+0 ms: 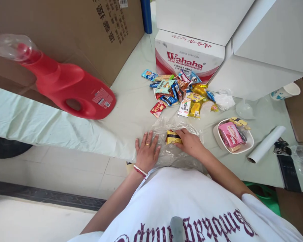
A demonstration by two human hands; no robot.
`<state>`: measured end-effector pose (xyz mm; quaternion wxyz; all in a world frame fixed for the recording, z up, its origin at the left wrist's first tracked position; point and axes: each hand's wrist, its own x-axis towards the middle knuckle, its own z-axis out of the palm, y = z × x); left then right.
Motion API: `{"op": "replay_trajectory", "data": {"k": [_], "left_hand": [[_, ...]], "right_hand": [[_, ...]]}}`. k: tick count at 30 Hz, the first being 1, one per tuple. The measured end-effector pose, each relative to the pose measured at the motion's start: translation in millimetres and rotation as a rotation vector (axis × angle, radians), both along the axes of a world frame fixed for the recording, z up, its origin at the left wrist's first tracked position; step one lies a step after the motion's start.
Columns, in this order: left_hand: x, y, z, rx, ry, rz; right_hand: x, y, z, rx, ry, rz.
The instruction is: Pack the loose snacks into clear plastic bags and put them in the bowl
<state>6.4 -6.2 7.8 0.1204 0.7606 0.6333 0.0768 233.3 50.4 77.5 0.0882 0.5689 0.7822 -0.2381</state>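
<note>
My right hand grips a small snack packet in a yellow wrapper with a black band. Beneath it a clear plastic bag lies spread at the table's front edge. My left hand, with a ring and bracelets, rests flat with fingers apart at the left edge of that bag. Beyond both hands sits a pile of wrapped snacks in blue, red, yellow and green. To the right, a white plastic tub holds a pink snack packet and some yellow ones.
A big red bottle leans at the left before a cardboard box. The Wahaha carton and white boxes stand behind the snacks. At right are a white roll, a black phone-like object and a paper cup.
</note>
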Motion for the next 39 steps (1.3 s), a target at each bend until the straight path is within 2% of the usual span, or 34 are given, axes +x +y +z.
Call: {"op": "replay_trajectory", "data": {"k": [5,9,10,12,15,17,20,22,25,29,31,33,36,38,39], "left_hand": [[1,-1,-5.1,0.003,0.011,0.045],[-10,-6,-6.8,0.132,0.001,0.058],[-16,-6,-6.2,0.154,-0.009,0.008],[-30,-3,-4.3,0.123,-0.053,-0.203],[-52,7,-0.4,-0.051,-0.150,-0.540],[-64,13,2.7,-0.150,-0.192,-0.644],[-73,19,6.1,-0.215,-0.195,-0.678],[-73,21,6.2,-0.216,-0.195,-0.642],[-68,26,2.9,-0.181,-0.245,-0.552],[-62,37,-2.8,-0.141,-0.457,-0.434],[-58,44,-4.6,-0.118,-0.576,-0.350],[-52,50,-6.3,-0.066,-0.636,-0.238],[-38,59,-10.8,0.061,-0.583,-0.049],[-28,62,-14.8,0.128,-0.492,0.054],[-24,64,-16.8,0.150,-0.448,0.094]], "right_hand": [[-11,-3,-1.0,0.009,-0.034,-0.080],[7,-20,-0.9,0.057,0.166,-0.090],[17,-27,-0.3,0.062,0.255,-0.047],[39,-42,0.0,0.023,0.417,0.094],[68,-63,-5.7,-0.086,0.513,0.240],[78,-73,-14.2,-0.099,0.521,0.237],[82,-81,-28.2,-0.046,0.537,0.195],[80,-81,-33.6,-0.022,0.567,0.152],[79,-72,-31.3,-0.048,0.666,0.048],[85,-49,-19.4,-0.073,0.836,-0.047],[88,-36,-18.9,-0.071,0.870,-0.080],[91,-23,-24.9,-0.090,0.852,-0.166],[92,-7,-39.0,-0.100,0.768,-0.323],[90,-1,-42.3,0.010,0.668,-0.386],[88,-1,-40.0,0.120,0.610,-0.400]]}}
